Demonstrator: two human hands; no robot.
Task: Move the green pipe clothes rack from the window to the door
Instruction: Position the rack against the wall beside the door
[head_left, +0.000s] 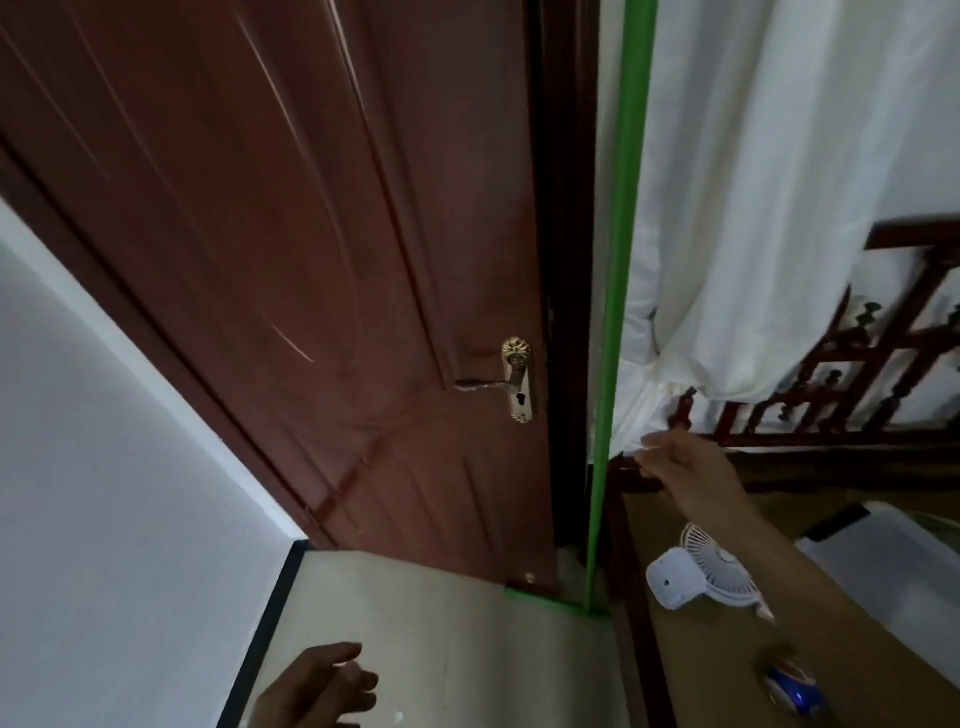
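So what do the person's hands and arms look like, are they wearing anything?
Both are bare. The right hand and its long forearm show no sleeve, glove, watch or bracelet. The left hand at the bottom edge is bare too, with no ring that can be made out. The picture is a bit blurry, so tiny things like nail polish cannot be told.

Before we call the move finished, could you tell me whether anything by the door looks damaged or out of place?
The brown door has a pale scratch left of its brass handle. The green pipe stands upright beside the door frame, neither hand gripping it. Nothing else stands out.
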